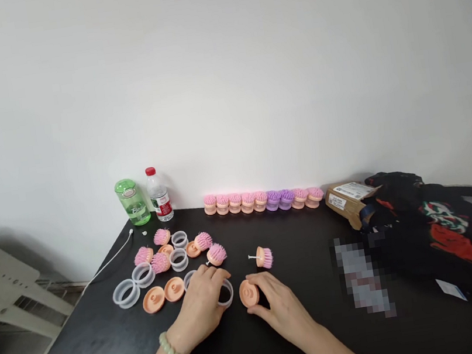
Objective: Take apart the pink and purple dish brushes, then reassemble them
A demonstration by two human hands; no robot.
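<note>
One peach disc [249,294] sits pinched between the thumb and fingers of a person's right hand [282,305] at a black table [306,261]. Just left of that grip, the left hand [202,300] curls over a clear ring [231,293], its hold impossible to tell; a pink brush [264,257] lies beyond the disc.

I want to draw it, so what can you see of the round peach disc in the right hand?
The peach disc is round and looks like smooth plastic, with a raised round part in the middle. It is tilted, its knobbed face showing. The right hand pinches its right side in a thumb-and-finger grip. I can't tell whether it touches the black table.
</note>
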